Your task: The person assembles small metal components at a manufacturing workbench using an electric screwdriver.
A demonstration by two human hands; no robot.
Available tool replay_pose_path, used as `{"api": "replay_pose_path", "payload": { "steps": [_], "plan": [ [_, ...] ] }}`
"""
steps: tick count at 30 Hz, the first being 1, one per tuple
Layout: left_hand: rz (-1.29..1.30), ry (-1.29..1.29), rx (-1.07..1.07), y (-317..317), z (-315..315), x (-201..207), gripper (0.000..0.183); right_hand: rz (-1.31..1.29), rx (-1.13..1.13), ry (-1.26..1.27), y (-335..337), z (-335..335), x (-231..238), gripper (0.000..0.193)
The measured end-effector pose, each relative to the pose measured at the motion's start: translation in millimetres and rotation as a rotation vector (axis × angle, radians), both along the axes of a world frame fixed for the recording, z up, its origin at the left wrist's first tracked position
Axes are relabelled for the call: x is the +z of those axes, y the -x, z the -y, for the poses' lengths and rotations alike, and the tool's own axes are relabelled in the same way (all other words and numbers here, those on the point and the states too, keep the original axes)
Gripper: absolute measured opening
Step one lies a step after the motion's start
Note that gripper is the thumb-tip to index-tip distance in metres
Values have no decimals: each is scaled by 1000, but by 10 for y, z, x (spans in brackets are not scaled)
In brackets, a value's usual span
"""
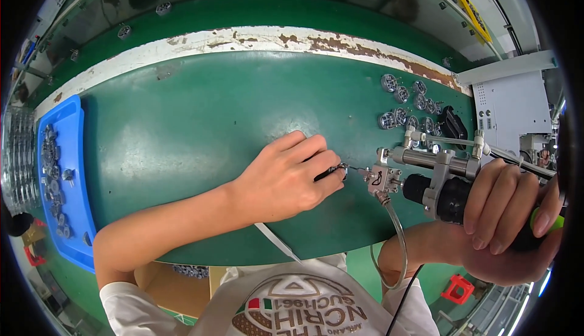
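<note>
My left hand is over the middle of the green table, its fingers bent around a small round part with a dark and metallic look. The fingers cover most of that part. My right hand is wrapped around the black body of a dispensing gun with a metal cylinder on top. The gun's thin needle points left, its tip at or very close to the part. I cannot tell whether they touch. A clear hose hangs from the gun's valve block.
Several round metal parts stand at the back right, beside a black object and a white box. A blue tray of small parts lies left. A worn white ledge edges the table. A pale strip lies at the front.
</note>
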State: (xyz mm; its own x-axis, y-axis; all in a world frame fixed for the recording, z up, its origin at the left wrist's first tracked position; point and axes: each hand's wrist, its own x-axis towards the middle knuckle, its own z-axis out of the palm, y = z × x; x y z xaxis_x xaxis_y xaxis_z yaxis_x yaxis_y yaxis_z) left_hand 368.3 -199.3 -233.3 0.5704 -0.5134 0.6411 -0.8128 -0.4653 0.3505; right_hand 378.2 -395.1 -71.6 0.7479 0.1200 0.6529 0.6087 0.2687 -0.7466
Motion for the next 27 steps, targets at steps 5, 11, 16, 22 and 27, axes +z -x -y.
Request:
{"api": "replay_pose_path", "payload": {
  "steps": [5, 11, 16, 22, 27],
  "plan": [
    [-2, 10, 11, 3, 12, -20, 15, -33, -251, -122, 142, 59, -70, 21],
    [-35, 29, 0, 7, 13, -25, 15, -120, -407, -85, 136, -18, -70, 21],
    [-40, 26, 9, -1, 29, -6, 14, -72, -468, -125, 94, -108, -88, 22],
    [-46, 27, 1, 13, 32, 20, 11, -49, -363, -80, 43, -26, -34, 23],
    [-24, 29, -12, -9, -1, -52, 17, -23, -243, -36, 84, -16, -21, 26]
  ]
}}
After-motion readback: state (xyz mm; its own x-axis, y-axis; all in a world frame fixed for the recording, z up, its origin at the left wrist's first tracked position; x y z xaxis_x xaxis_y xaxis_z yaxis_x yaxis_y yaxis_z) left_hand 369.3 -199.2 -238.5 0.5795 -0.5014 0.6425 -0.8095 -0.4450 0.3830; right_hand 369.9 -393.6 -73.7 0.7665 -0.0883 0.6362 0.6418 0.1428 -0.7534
